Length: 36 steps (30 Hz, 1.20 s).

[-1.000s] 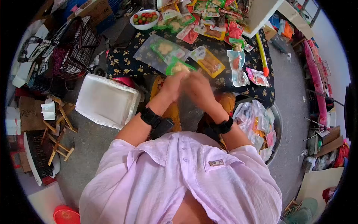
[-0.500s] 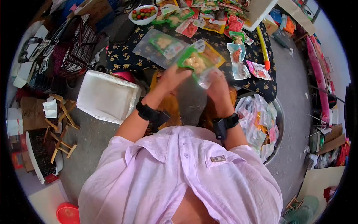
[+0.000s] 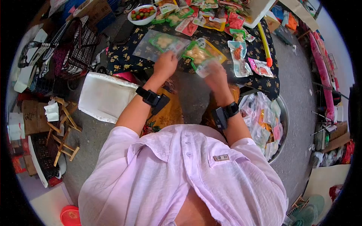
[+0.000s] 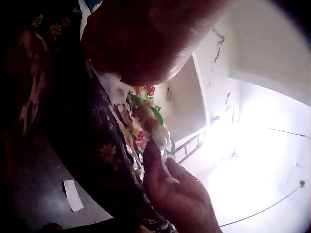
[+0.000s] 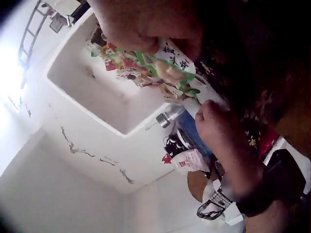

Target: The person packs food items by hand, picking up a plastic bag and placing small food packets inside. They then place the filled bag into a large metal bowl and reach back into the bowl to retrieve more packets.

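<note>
My right hand (image 3: 217, 78), slightly blurred, pinches the clear end of a green-edged food packet (image 3: 197, 54) with pale lumps inside. That packet is held at the table's near edge and overlaps a yellow-edged packet (image 3: 220, 52). My left hand (image 3: 166, 64), fingers curled, pinches the near edge of a large clear plastic bag (image 3: 143, 46). Another green-edged packet (image 3: 163, 40) shows through this bag. In the left wrist view the right hand (image 4: 182, 194) has its thumb against the packet. The right wrist view shows the left hand (image 5: 216, 128) beside the clear bag.
Many food packets (image 3: 186, 26) lie at the back, beside a bowl of small red and green fruit (image 3: 142, 20) and a white foam box (image 3: 258, 13). A yellow stick (image 3: 265, 45) lies right. A white tray (image 3: 107, 100) stands left; a metal basin (image 3: 283, 124) of packets stands right.
The hands have come apart. My left hand has left the green-edged packet and moved left to the clear bag. My right hand has shifted right, keeping the packet's clear end.
</note>
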Available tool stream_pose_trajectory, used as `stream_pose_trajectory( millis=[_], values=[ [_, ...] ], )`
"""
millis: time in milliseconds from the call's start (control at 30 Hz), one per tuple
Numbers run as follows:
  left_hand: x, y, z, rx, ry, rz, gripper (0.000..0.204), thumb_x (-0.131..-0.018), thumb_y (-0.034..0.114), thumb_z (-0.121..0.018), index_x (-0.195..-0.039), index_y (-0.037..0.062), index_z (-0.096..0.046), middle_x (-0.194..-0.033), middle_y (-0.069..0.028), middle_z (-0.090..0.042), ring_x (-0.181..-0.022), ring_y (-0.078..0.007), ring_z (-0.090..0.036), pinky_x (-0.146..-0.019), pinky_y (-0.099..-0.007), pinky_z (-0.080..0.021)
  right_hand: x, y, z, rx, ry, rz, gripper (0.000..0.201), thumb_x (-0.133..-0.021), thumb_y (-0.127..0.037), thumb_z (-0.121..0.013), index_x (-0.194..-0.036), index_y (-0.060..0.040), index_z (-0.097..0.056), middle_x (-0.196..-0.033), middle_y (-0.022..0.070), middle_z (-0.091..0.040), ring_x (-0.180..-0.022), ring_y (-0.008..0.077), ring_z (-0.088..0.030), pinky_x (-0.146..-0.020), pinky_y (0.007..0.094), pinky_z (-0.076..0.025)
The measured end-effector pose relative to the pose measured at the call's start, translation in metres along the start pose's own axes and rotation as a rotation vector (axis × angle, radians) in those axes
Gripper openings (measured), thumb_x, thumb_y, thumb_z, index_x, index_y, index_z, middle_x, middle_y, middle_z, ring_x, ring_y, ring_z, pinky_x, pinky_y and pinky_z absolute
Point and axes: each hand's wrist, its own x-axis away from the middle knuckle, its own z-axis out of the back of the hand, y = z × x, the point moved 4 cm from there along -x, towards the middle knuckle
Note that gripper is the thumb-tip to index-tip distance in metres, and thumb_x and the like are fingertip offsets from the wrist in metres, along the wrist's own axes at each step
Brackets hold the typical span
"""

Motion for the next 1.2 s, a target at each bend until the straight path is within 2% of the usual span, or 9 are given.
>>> stream_pose_trajectory(
  millis=[500, 600, 700, 867, 933, 1000, 1067, 1133, 1200],
  values=[
    [-0.005, 0.017, 0.002, -0.154, 0.055, -0.130, 0.017, -0.077, 0.017, -0.041, -0.079, 0.0020, -0.047, -0.079, -0.0179, -0.050, -0.073, -0.0368, -0.047, -0.060, -0.0450, -0.038, -0.056, 0.030, 0.006, 0.106, -0.118, -0.274, 0.020, -0.079, -0.004, -0.035, -0.095, 0.0013, -0.045, -0.092, 0.0111, -0.052, -0.085, 0.0242, -0.052, -0.072, 0.0384, -0.043],
    [0.003, 0.026, 0.003, -0.167, 0.044, -0.148, 0.016, -0.077, 0.018, -0.040, -0.081, 0.0033, -0.046, -0.079, -0.0176, -0.049, -0.071, -0.0370, -0.047, -0.059, -0.0457, -0.038, -0.065, 0.035, 0.001, 0.591, -0.157, -0.086, 0.017, -0.079, -0.005, -0.037, -0.093, 0.0004, -0.046, -0.091, 0.0096, -0.052, -0.078, 0.0227, -0.053, -0.065, 0.0369, -0.042],
    [0.009, 0.028, 0.003, -0.162, 0.053, -0.164, 0.015, -0.077, 0.017, -0.040, -0.081, 0.0041, -0.045, -0.078, -0.0167, -0.049, -0.070, -0.0370, -0.047, -0.059, -0.0459, -0.038, -0.074, 0.052, -0.007, 0.117, 0.021, -0.280, 0.014, -0.075, -0.009, -0.046, -0.085, -0.0008, -0.050, -0.087, 0.0114, -0.053, -0.075, 0.0248, -0.052, -0.061, 0.0364, -0.041],
    [0.014, 0.026, 0.001, -0.166, 0.016, -0.114, 0.013, -0.077, 0.017, -0.041, -0.079, 0.0044, -0.045, -0.079, -0.0159, -0.049, -0.071, -0.0368, -0.047, -0.058, -0.0453, -0.039, -0.137, 0.094, 0.042, 0.955, -0.501, 0.185, 0.017, -0.062, -0.013, -0.057, -0.074, -0.0014, -0.053, -0.075, 0.0159, -0.052, -0.074, 0.0309, -0.050, -0.062, 0.0340, -0.041],
    [0.018, 0.028, 0.006, -0.192, 0.053, -0.132, 0.012, -0.075, 0.013, -0.039, -0.076, 0.0045, -0.047, -0.077, -0.0160, -0.051, -0.069, -0.0355, -0.050, -0.058, -0.0437, -0.041, -0.095, 0.057, -0.012, 1.206, -0.554, 0.293, 0.018, -0.059, -0.013, -0.058, -0.073, -0.0020, -0.053, -0.072, 0.0162, -0.052, -0.073, 0.0320, -0.050, -0.062, 0.0339, -0.041],
    [0.020, 0.024, 0.005, -0.193, 0.046, -0.126, 0.012, -0.075, 0.013, -0.039, -0.076, 0.0045, -0.047, -0.077, -0.0160, -0.051, -0.069, -0.0353, -0.050, -0.058, -0.0434, -0.041, -0.053, 0.016, -0.051, 1.889, -0.699, 0.663, 0.018, -0.060, -0.013, -0.058, -0.075, -0.0028, -0.054, -0.070, 0.0149, -0.053, -0.072, 0.0315, -0.050, -0.062, 0.0335, -0.042],
    [0.020, 0.016, -0.002, -0.167, 0.001, -0.109, 0.013, -0.078, 0.016, -0.041, -0.078, 0.0045, -0.045, -0.078, -0.0158, -0.048, -0.070, -0.0361, -0.048, -0.058, -0.0443, -0.039, -0.065, 0.021, -0.031, 1.462, -0.459, 0.153, 0.019, -0.059, -0.012, -0.058, -0.075, -0.0041, -0.054, -0.072, 0.0137, -0.053, -0.072, 0.0300, -0.050, -0.061, 0.0332, -0.042],
    [0.023, 0.019, -0.001, -0.144, 0.027, -0.157, 0.012, -0.078, 0.016, -0.041, -0.077, 0.0044, -0.044, -0.078, -0.0155, -0.048, -0.071, -0.0360, -0.047, -0.058, -0.0437, -0.039, -0.068, 0.023, -0.029, 1.455, -0.478, 0.141, 0.017, -0.059, -0.011, -0.058, -0.075, -0.0047, -0.054, -0.074, 0.0121, -0.054, -0.072, 0.0280, -0.050, -0.061, 0.0328, -0.042],
    [0.023, 0.019, 0.000, -0.142, 0.037, -0.163, 0.012, -0.078, 0.016, -0.042, -0.077, 0.0044, -0.044, -0.078, -0.0152, -0.048, -0.072, -0.0358, -0.047, -0.058, -0.0433, -0.039, -0.064, 0.027, -0.044, 1.870, -0.769, 0.617, 0.015, -0.058, -0.010, -0.058, -0.072, -0.0047, -0.055, -0.076, 0.0103, -0.055, -0.071, 0.0255, -0.050, -0.061, 0.0321, -0.042]
  ],
)
